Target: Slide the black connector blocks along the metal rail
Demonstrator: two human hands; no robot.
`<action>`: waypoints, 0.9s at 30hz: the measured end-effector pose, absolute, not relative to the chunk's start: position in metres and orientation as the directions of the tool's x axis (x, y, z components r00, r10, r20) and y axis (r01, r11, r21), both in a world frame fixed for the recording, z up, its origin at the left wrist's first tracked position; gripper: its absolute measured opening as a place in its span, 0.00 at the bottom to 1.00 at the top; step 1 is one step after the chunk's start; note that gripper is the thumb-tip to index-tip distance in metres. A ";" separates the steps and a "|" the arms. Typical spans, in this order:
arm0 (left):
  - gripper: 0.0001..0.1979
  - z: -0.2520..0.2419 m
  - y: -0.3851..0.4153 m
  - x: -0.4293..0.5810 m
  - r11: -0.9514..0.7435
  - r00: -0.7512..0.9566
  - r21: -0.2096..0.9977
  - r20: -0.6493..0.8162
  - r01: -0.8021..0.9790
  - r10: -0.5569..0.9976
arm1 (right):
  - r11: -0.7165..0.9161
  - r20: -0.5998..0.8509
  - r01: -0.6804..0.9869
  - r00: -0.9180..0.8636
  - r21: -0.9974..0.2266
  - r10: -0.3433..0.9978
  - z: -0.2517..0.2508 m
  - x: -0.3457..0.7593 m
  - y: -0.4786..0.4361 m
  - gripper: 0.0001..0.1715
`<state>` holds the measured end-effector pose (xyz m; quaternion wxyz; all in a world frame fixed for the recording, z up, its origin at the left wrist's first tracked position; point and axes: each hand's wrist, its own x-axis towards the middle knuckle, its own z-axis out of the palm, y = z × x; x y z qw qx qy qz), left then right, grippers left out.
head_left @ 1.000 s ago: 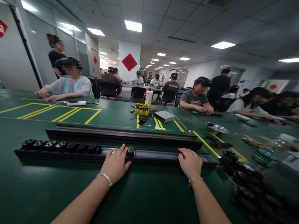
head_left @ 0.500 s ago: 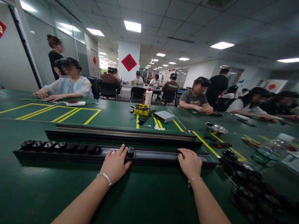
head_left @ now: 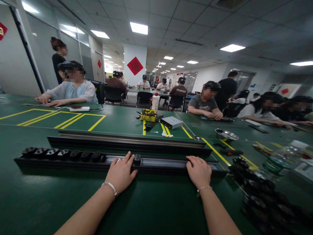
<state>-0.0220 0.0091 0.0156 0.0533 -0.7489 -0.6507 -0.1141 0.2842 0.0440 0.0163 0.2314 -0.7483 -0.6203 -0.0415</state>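
Observation:
A long black rail (head_left: 163,165) lies across the green table (head_left: 147,212) in front of me. Several black socket modules (head_left: 64,154) sit in its left part. One more black module (head_left: 137,159) rests in the rail just beyond my left hand (head_left: 120,173), whose fingers lie flat on the rail's near edge, touching that module. My right hand (head_left: 199,171) rests palm down on the rail further right, fingers curled over its edge. A second black rail (head_left: 132,143) lies parallel behind the first.
A heap of loose black modules (head_left: 264,202) lies at my right, with a plastic bottle (head_left: 280,159) and a metal bowl (head_left: 226,134) beyond. A yellow box (head_left: 149,114) and a grey box (head_left: 172,122) stand mid-table. Several people sit along the far edges.

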 end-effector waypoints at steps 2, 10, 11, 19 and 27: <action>0.28 0.016 0.009 -0.022 -0.147 0.126 0.072 0.242 0.987 0.962 | -0.123 0.351 0.947 0.227 -0.295 0.909 0.017 0.284 0.044 0.23; 0.27 0.015 0.009 -0.022 -0.147 0.124 0.075 0.253 0.986 0.959 | -0.131 0.366 0.953 0.229 -0.274 0.902 0.017 0.283 0.043 0.22; 0.28 0.015 0.009 -0.022 -0.148 0.125 0.075 0.254 0.986 0.959 | -0.130 0.366 0.952 0.229 -0.277 0.902 0.017 0.283 0.043 0.22; 0.28 0.018 0.007 -0.021 -0.140 0.116 0.076 0.254 0.987 0.960 | -0.125 0.377 0.948 0.234 -0.292 0.896 0.015 0.283 0.044 0.21; 0.28 0.017 0.007 -0.020 -0.135 0.111 0.084 0.249 0.987 0.962 | -0.119 0.371 0.950 0.226 -0.290 0.901 0.015 0.284 0.044 0.22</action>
